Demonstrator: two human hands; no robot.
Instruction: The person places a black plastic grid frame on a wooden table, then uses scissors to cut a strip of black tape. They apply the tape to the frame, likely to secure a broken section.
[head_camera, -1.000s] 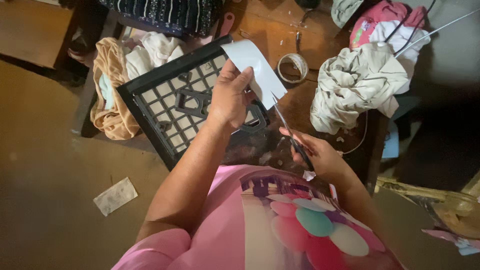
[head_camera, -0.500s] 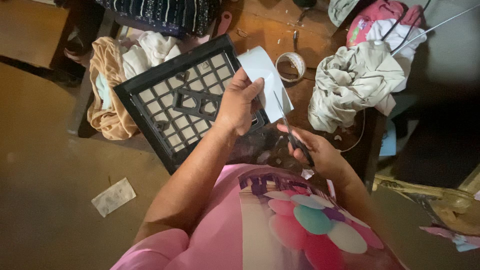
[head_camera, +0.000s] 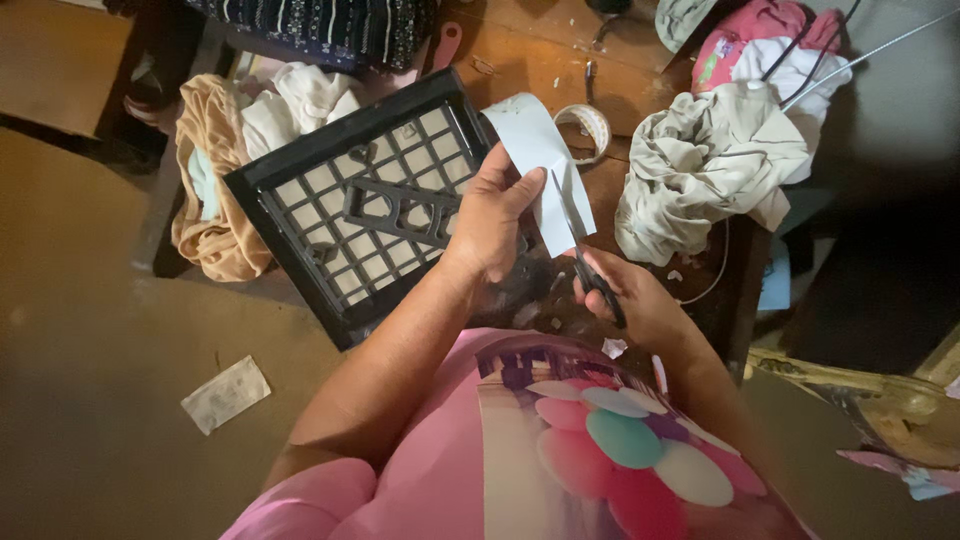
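Pinching the white paper (head_camera: 538, 165) in your left hand (head_camera: 492, 222), keep it taut. Your right hand (head_camera: 632, 300) grips the scissors (head_camera: 578, 238); cut slowly.

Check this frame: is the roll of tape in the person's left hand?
No, the left hand holds a white paper sheet; the roll of tape lies on the table.

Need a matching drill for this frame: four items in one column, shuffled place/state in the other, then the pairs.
Items:
1. white paper sheet
2. scissors
3. tape roll
4. black grid frame

Places/states:
A. lying on the wooden table beside the beige cloth
B. held in the left hand
C. gripped by the right hand, blades at the paper's edge
D. resting tilted beneath the left forearm

Pairs: 1-B, 2-C, 3-A, 4-D
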